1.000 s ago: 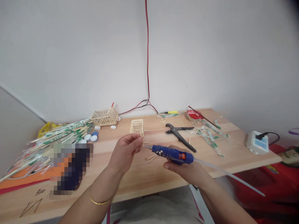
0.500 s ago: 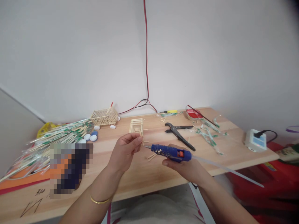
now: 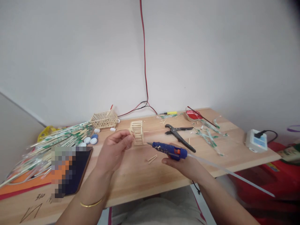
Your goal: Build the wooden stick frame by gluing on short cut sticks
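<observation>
My right hand (image 3: 179,165) is wrapped round a blue hot glue gun (image 3: 167,150). Its nozzle points left, and a long translucent glue stick (image 3: 248,182) trails out of the back. With thumb and fingers pinched, my left hand (image 3: 114,150) grips a short wooden stick (image 3: 132,133) at the left side of a small stick frame (image 3: 137,131). Whether the stick touches the frame I cannot tell. The frame stands on the table just beyond the glue gun's tip. A few cut sticks (image 3: 152,158) lie in front of the frame.
Black cutting pliers (image 3: 179,137), wrapper scraps (image 3: 208,137) and a red dish (image 3: 194,114) lie to the right. A white plugged-in box (image 3: 256,140) sits at the right edge. On the left are a stick cart (image 3: 104,119), bottle caps (image 3: 93,141) and wrapped chopsticks (image 3: 67,134).
My left hand has moved left and slightly up, from near the nozzle to the stick frame's left side. The glue gun has shifted slightly, its nozzle now apart from my left fingers.
</observation>
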Demonstrator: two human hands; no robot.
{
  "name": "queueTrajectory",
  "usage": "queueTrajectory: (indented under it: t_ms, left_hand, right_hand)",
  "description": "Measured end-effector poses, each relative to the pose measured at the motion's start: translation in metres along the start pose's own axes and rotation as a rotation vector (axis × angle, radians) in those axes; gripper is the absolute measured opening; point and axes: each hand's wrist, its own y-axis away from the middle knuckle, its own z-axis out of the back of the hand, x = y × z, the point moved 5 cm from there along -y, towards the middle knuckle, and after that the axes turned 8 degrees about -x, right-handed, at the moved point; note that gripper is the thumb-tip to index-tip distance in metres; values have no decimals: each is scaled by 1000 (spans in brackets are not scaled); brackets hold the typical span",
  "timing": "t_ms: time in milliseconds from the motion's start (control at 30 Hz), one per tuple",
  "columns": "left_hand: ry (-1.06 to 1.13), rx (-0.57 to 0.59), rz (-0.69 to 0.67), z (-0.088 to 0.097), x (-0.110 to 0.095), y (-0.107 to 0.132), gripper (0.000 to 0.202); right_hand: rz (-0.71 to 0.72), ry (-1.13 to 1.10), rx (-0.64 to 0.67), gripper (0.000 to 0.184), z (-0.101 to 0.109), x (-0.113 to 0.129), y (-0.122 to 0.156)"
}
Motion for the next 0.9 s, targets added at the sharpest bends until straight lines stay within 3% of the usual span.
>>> queueTrajectory:
  t_ms: [133,233,333,433,567,900]
  left_hand:
    - [-582,-112,-419,12,-43,-13,8]
    - [-901,67,-590,1,-46,-30,9]
    - [-1062,232,-636,-9,-29,-48,13]
    - [-1168,302,-653,-14,-12,-60,15]
    - [-1254,334,-688,-15,-5,-65,15]
    - [-1365,356,-683,-21,-1,-64,14]
  right_hand:
    - [-18,31,-1,22,6,-19,-10]
    - [-77,-2,11,26,5,-40,-16]
    - [-160,-146,45,31,-1,-62,-19]
    - [-205,-311,92,33,-5,-77,-22]
    - [-188,-434,161,35,-9,-89,-25]
    - [-175,-492,152,36,-9,-97,-26]
